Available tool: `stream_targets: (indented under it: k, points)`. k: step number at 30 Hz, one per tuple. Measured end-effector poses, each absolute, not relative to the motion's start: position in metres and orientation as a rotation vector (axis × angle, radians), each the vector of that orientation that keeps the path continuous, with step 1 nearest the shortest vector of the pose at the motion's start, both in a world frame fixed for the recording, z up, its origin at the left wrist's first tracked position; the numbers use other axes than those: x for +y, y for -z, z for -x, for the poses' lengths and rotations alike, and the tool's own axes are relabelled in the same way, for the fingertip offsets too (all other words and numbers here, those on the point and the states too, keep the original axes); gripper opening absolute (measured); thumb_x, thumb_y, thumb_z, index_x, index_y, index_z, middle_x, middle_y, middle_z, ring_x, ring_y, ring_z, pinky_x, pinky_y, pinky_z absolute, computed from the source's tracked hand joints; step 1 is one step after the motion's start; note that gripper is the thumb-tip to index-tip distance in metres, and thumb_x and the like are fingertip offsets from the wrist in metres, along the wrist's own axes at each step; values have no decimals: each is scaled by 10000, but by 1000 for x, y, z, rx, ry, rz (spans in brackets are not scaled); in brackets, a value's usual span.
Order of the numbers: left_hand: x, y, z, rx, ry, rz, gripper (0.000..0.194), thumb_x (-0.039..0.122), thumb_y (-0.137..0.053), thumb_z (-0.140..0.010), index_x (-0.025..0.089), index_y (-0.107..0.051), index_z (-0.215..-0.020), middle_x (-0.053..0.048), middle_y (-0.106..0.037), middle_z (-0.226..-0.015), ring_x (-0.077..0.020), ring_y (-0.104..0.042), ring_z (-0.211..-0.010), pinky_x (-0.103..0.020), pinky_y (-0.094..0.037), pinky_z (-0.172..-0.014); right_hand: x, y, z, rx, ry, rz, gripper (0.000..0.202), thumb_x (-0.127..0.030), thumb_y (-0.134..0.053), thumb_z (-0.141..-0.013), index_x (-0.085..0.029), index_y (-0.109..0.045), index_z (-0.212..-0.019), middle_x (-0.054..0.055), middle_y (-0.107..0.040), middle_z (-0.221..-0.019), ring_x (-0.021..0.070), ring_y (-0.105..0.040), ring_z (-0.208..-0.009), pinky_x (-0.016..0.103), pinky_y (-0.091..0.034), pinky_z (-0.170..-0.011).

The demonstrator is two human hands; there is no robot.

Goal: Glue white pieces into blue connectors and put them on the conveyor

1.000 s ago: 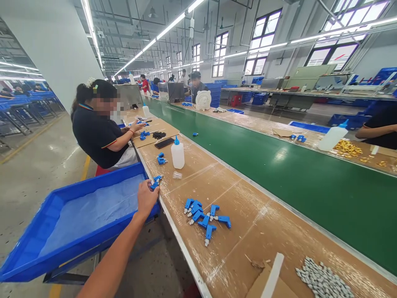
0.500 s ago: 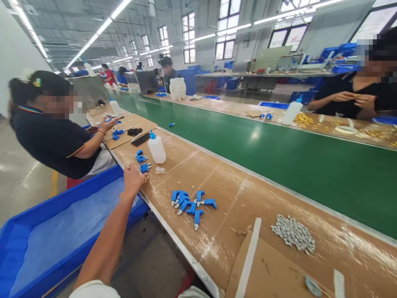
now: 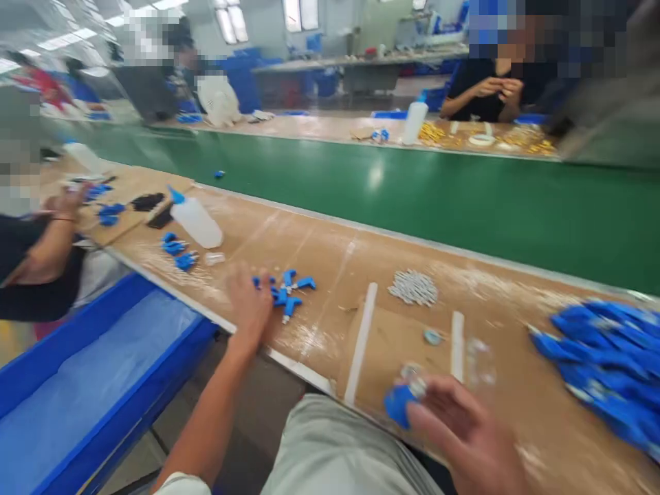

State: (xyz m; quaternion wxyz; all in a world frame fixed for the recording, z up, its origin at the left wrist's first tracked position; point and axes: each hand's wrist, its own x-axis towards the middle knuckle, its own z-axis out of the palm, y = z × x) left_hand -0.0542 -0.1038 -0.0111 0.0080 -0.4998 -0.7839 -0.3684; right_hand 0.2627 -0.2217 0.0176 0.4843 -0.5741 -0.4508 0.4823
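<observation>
My left hand (image 3: 250, 299) reaches over the left side of a small pile of blue L-shaped plastic parts with light grey tips (image 3: 289, 302). Motion blurs its fingers, and it hides some of the pile. Low on the right, my right hand (image 3: 469, 430) holds a blue plastic part (image 3: 399, 405) between thumb and fingers, above the cardboard's front edge. Something clear shows beside that part, too blurred to name. Behind it lies a cardboard sheet (image 3: 394, 333) with a small round teal piece (image 3: 433, 337) on it.
Many blue parts (image 3: 608, 364) are heaped at right. Small grey pieces (image 3: 414, 287) lie behind the cardboard. A blue-capped white bottle (image 3: 199, 221) stands left, near more blue parts (image 3: 184, 260). Beyond runs a green conveyor belt (image 3: 412, 182). A blue bin (image 3: 103, 385) and a co-worker's arm (image 3: 49, 247) are at left.
The view has swung right. My left hand has moved from the table's left edge to the small blue pile. My right hand has come into view holding a blue plastic part.
</observation>
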Motion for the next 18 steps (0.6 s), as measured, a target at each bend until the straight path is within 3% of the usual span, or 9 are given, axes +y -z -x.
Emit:
stream_targets:
  k: [2, 4, 6, 8, 12, 14, 16, 18]
  points:
    - [-113, -12, 24, -2388, 1361, 1735, 473, 435, -387, -1015, 149, -545, -1357, -170, -517, -1453, -326, -351, -1450, -532, -284, -1185, -207, -21, -263, -980, -1379, 1267, 284, -458, -788, -792, -212, -716, -915, 104, -748, -879, 305, -724, -807, 403, -631, -698]
    - [-130, -38, -12, -2302, 1554, 2253, 421, 454, -569, -944, 215, -630, -1285, -113, -632, -1322, -302, -544, -1278, -444, -449, -1067, -192, -24, -266, -898, -1454, 1166, 271, -415, -808, -793, -194, -717, -921, 89, -739, -849, 258, -706, -780, 355, -615, -695]
    - [-148, -58, -50, -2191, 1554, 2901, 434, 394, -683, -884, 227, -659, -1284, -107, -693, -1230, -276, -646, -1114, -355, -547, -886, -181, -27, -267, -894, -1420, 1113, 249, -378, -821, -800, -199, -720, -939, 68, -735, -851, 224, -690, -779, 321, -598, -706]
    - [-160, -67, -83, -2022, 1576, 3181, 474, 330, -720, -863, 224, -649, -1320, -110, -719, -1183, -251, -680, -1020, -316, -556, -820, -175, -28, -266, -925, -1324, 1110, 231, -353, -823, -812, -204, -720, -956, 52, -730, -857, 201, -676, -767, 297, -580, -700]
    - [-154, -59, -114, -1976, 1686, 3149, 422, 294, -698, -883, 220, -670, -1298, -98, -743, -1107, -223, -690, -958, -306, -549, -831, -169, -31, -273, -996, -1153, 1178, 257, -376, -821, -816, -202, -720, -976, 52, -732, -842, 198, -669, -724, 283, -552, -617]
    - [-145, -50, -113, -2115, 1790, 3069, 390, 299, -708, -876, 211, -692, -1256, -95, -746, -1096, -216, -695, -953, -306, -555, -838, -166, -31, -288, -1073, -1149, 1200, 308, -438, -785, -841, -202, -718, -1026, 81, -749, -944, 215, -685, -773, 296, -558, -624]
    - [-137, -41, -108, -2358, 1997, 2948, 370, 321, -736, -855, 178, -711, -1195, -110, -753, -1077, -220, -708, -944, -305, -570, -814, -165, -26, -311, -1107, -1060, 1277, 359, -489, -718, -889, -203, -698, -1106, 103, -739, -1063, 220, -687, -812, 305, -559, -643]
    - [-129, -32, -100, -2586, 2329, 2792, 352, 348, -737, -855, 135, -716, -1134, -133, -759, -1047, -222, -728, -900, -287, -582, -757, -165, -17, -333, -1146, -880, 1443, 380, -497, -686, -911, -200, -689, -1147, 95, -728, -1053, 210, -666, -783, 302, -542, -637]
